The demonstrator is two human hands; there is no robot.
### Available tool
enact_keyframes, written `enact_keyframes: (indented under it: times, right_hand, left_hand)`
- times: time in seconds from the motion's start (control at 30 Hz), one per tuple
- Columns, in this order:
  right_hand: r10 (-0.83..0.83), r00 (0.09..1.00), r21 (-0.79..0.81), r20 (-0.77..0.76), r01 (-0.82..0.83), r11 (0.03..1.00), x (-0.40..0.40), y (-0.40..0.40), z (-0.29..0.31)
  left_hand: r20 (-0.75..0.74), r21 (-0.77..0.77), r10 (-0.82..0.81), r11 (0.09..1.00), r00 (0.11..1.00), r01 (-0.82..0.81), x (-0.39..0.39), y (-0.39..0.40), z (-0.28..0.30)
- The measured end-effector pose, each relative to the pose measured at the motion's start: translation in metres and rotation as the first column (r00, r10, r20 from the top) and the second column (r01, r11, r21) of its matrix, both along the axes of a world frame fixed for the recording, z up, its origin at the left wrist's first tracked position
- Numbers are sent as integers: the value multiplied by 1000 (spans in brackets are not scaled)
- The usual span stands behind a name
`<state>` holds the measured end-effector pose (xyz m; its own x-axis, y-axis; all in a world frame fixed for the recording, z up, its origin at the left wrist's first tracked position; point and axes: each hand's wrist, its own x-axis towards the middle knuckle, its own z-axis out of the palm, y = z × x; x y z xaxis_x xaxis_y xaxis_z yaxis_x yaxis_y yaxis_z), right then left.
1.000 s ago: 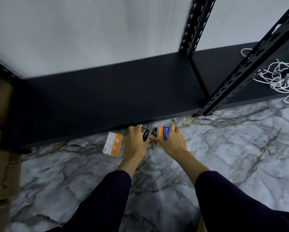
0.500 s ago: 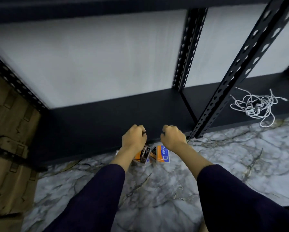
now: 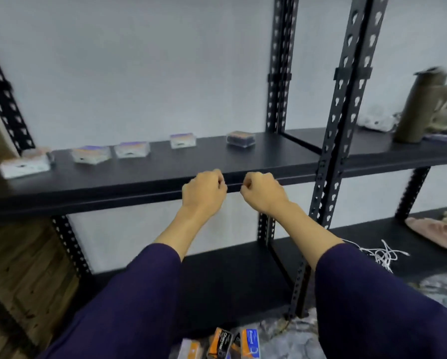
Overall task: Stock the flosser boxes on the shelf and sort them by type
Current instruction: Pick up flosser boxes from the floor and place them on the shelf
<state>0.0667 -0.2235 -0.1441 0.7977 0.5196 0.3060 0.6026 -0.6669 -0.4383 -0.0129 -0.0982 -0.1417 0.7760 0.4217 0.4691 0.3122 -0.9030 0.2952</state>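
Black metal shelf (image 3: 269,161) carrying five clear flosser boxes (image 3: 183,140) in a loose row, marble floor (image 3: 289,343) below with more flosser packs (image 3: 223,343) lying on it

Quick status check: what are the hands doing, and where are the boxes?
Both hands, left and right, curled, empty. Five boxes on shelf; more on floor. Nothing blocking.

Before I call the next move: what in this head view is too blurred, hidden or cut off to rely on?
- Flosser boxes on the shelf: motion blur, labels unreadable, types unclear.
- Left hand and right hand: seen from the back, curled fingers hide whether they hold anything.
- Boxes on the floor: cut by the bottom edge, count uncertain.
- Items at far right: blurred, cut by the right edge, unidentifiable.
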Motion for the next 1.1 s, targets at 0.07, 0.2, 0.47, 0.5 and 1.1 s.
enact_keyframes:
  times: [0.07, 0.2, 0.47, 0.5, 1.1]
  right_hand:
    - [2, 999, 62, 37, -4, 998, 6, 2, 24]
    - [7, 997, 122, 73, -16, 992, 31, 16, 50]
    - [53, 985, 178, 167, -83, 981, 105, 69, 50]
    - [44, 986, 161, 160, -70, 985, 116, 77, 48]
    - [-145, 989, 172, 26, 138, 975, 186, 128, 32]
  left_hand:
    - [77, 19, 1, 1000, 997, -3, 6, 9, 21]
    - [92, -19, 26, 1000, 995, -24, 26, 40, 40]
    - [-108, -72, 89, 993, 990, -97, 67, 93, 27]
    - [-136, -81, 73, 993, 988, -84, 71, 95, 27]
    - [-180, -89, 84, 991, 980, -101, 74, 93, 25]
